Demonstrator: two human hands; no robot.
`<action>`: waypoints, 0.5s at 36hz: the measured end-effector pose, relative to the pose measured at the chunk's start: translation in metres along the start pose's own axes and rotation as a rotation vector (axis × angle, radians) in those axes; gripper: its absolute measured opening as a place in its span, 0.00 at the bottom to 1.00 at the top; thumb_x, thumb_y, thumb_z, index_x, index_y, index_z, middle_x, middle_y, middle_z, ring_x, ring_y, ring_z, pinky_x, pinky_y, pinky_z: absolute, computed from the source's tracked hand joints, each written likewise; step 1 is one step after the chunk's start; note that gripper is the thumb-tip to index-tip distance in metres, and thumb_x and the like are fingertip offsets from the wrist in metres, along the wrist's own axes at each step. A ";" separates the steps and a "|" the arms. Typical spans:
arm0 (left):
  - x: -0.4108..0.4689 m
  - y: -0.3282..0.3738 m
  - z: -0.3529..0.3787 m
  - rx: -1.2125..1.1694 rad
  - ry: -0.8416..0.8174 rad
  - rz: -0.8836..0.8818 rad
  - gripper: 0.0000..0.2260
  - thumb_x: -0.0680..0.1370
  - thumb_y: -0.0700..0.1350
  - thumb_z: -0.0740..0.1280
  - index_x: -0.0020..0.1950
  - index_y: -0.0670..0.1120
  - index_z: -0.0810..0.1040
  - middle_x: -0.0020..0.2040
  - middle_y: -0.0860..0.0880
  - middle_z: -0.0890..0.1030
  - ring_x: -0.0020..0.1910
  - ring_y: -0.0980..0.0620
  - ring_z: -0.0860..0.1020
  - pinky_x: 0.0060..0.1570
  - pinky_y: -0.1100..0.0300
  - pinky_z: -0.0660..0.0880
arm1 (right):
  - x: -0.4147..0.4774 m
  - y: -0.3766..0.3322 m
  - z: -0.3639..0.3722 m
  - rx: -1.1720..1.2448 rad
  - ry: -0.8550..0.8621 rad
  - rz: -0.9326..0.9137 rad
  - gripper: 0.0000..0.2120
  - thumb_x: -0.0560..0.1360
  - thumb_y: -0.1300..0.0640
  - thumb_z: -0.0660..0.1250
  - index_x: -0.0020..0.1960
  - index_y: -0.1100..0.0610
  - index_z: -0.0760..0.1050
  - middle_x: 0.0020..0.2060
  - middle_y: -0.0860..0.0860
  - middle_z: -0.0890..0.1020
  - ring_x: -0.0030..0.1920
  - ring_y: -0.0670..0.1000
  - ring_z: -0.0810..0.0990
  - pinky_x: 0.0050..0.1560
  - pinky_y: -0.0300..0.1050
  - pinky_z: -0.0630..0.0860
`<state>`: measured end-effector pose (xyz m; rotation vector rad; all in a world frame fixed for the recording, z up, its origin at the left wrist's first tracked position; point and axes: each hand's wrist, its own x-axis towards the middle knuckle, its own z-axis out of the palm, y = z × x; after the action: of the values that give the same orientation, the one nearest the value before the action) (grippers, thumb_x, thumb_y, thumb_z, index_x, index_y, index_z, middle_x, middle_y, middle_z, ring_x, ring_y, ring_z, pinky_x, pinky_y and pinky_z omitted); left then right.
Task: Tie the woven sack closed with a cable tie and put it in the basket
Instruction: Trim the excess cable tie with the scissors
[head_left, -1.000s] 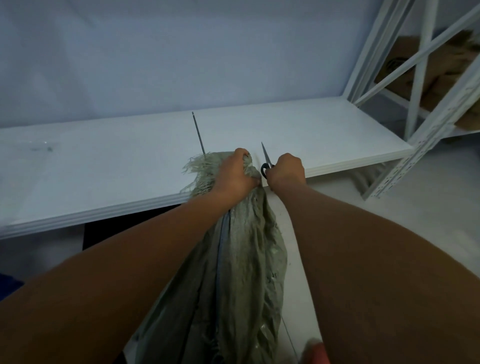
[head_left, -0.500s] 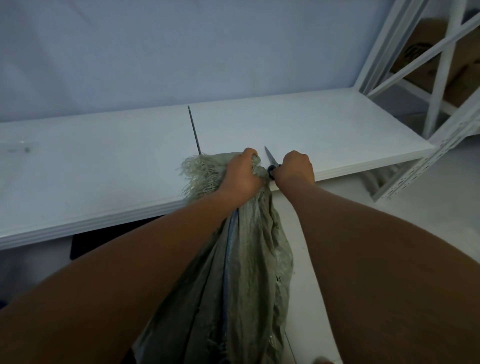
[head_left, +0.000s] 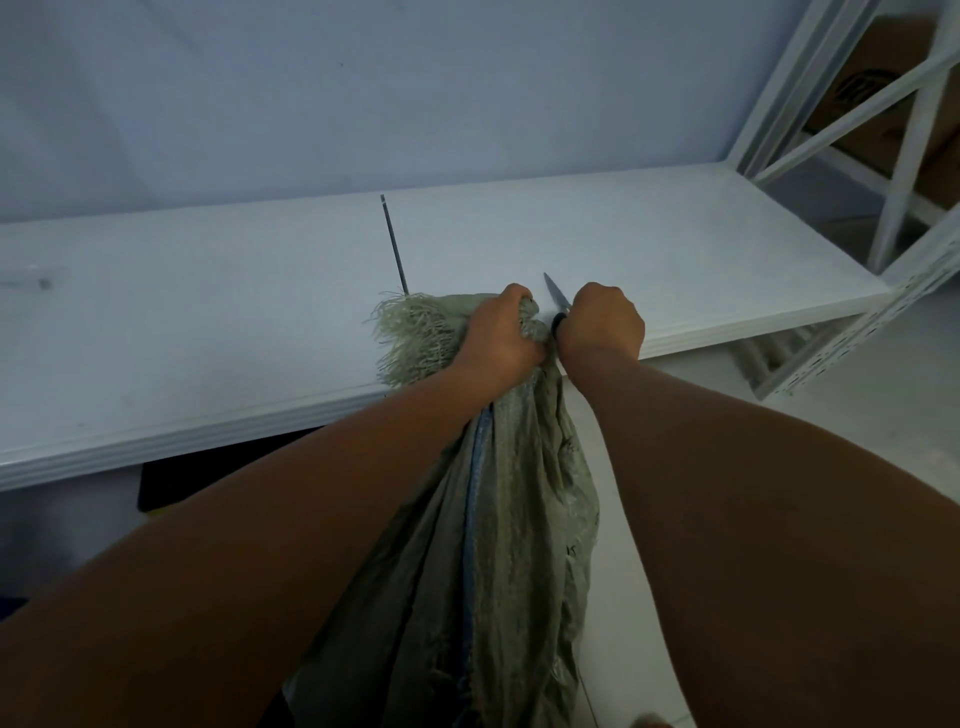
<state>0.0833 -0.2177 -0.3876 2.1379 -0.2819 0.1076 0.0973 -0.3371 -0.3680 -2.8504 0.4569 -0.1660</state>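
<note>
A grey-green woven sack (head_left: 519, 519) with a blue stripe hangs down from the shelf's front edge. Its frayed mouth (head_left: 415, 338) lies bunched on the white shelf (head_left: 208, 322). My left hand (head_left: 501, 338) is clenched around the gathered neck. Right beside it, my right hand (head_left: 602, 325) is a fist on a dark cable tie, whose pointed end (head_left: 556, 291) sticks up past the knuckles. A second dark cable tie (head_left: 394, 244) lies straight on the shelf behind the sack. No basket is in view.
A white metal rack frame (head_left: 893, 171) stands at the right with cardboard boxes (head_left: 883, 78) behind it. A pale wall runs along the back of the shelf. Below the shelf is a dark opening (head_left: 218, 473), with light floor (head_left: 675, 395) to the right.
Both hands have stayed clamped at the sack's neck. The view has shifted slightly, so the shelf and rack sit further right and higher in the frame.
</note>
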 end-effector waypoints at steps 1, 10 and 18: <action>0.000 0.001 -0.001 0.000 -0.004 -0.006 0.18 0.69 0.36 0.73 0.58 0.39 0.74 0.51 0.45 0.80 0.46 0.52 0.76 0.43 0.60 0.73 | -0.001 -0.001 0.001 0.002 -0.006 0.001 0.06 0.80 0.60 0.65 0.54 0.60 0.79 0.52 0.56 0.83 0.52 0.56 0.83 0.42 0.44 0.72; -0.004 0.006 -0.010 0.026 -0.051 -0.048 0.21 0.69 0.37 0.74 0.59 0.40 0.73 0.51 0.46 0.79 0.46 0.52 0.75 0.38 0.61 0.71 | -0.008 -0.007 -0.002 -0.002 -0.029 -0.063 0.06 0.79 0.64 0.64 0.54 0.61 0.77 0.53 0.57 0.82 0.52 0.57 0.82 0.43 0.46 0.71; -0.015 0.011 -0.026 0.105 -0.090 -0.032 0.32 0.69 0.38 0.75 0.71 0.44 0.68 0.62 0.45 0.77 0.59 0.47 0.76 0.52 0.62 0.69 | -0.024 -0.030 -0.020 0.051 -0.029 -0.105 0.08 0.79 0.63 0.63 0.55 0.60 0.78 0.52 0.56 0.83 0.50 0.57 0.83 0.43 0.46 0.76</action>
<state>0.0671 -0.1996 -0.3668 2.2542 -0.3005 0.0071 0.0802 -0.3064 -0.3428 -2.8237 0.2925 -0.1535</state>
